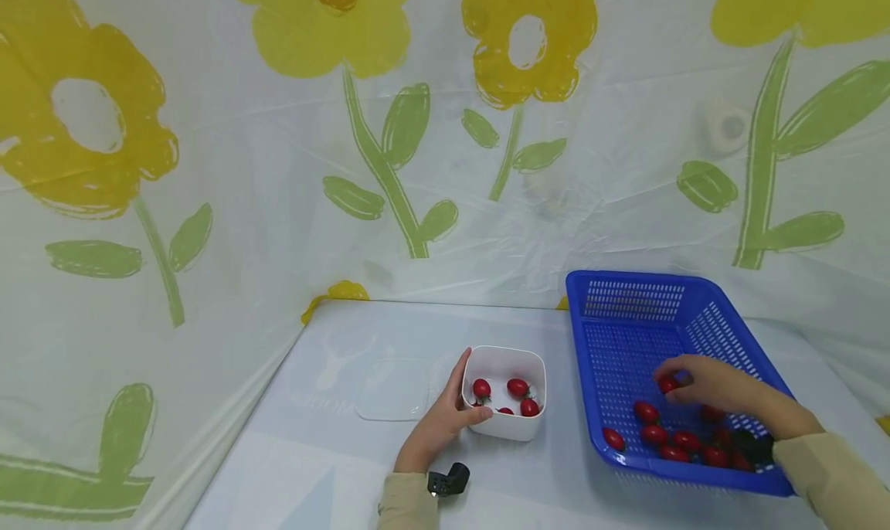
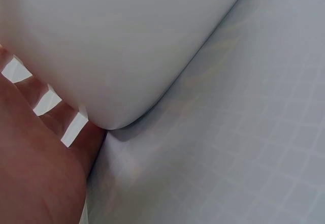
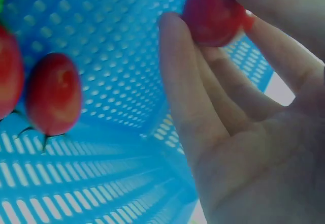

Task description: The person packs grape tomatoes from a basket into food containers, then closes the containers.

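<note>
My left hand [image 1: 442, 425] grips the left side of a small square white container [image 1: 506, 427], its thumb at the front rim. Several red cherry tomatoes [image 1: 518, 388] lie inside. Close up in the left wrist view, the fingers [image 2: 38, 93] lie against the container's smooth wall. Over the blue basket [image 1: 580, 375], my right hand [image 1: 723, 388] pinches a cherry tomato [image 3: 213, 14] between thumb and fingers. More loose cherry tomatoes [image 1: 686, 441] are gathered at the basket's near end, some partly hidden by the right wrist and its black camera.
A clear, flat, lid-like piece [image 1: 393, 391] lies on the white table [image 1: 306, 460] left of the container. A white curtain [image 1: 243, 167] with printed yellow flowers hangs behind and at the sides. The basket stands right of the container, a gap between them.
</note>
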A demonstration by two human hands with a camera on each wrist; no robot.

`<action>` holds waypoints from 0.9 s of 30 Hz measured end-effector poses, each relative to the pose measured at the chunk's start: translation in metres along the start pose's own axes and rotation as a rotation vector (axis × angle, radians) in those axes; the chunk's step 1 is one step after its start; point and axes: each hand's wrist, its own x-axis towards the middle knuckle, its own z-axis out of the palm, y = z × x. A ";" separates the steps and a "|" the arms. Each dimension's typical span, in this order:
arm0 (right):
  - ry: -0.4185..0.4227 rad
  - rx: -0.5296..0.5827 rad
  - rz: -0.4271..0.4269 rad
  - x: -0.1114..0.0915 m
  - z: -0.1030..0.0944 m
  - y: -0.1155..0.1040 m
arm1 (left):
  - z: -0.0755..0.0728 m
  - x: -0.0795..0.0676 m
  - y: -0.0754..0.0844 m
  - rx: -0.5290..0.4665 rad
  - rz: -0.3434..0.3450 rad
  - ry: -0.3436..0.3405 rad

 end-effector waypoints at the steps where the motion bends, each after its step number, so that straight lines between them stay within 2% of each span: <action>1: 0.021 -0.006 -0.022 0.000 -0.001 -0.003 | 0.000 0.000 0.000 0.001 -0.003 0.002; 7: 0.064 -0.045 -0.062 -0.004 -0.013 -0.020 | 0.001 0.001 0.000 -0.004 -0.005 0.005; 12: 0.079 -0.043 -0.054 -0.006 -0.021 -0.031 | 0.000 0.001 -0.001 -0.025 0.000 -0.005; 19: 0.148 0.062 -0.097 -0.010 -0.020 -0.044 | -0.001 0.001 0.000 -0.043 -0.020 -0.005; 27: 0.225 0.212 -0.139 -0.017 -0.005 -0.066 | 0.000 0.001 -0.001 -0.040 -0.016 -0.002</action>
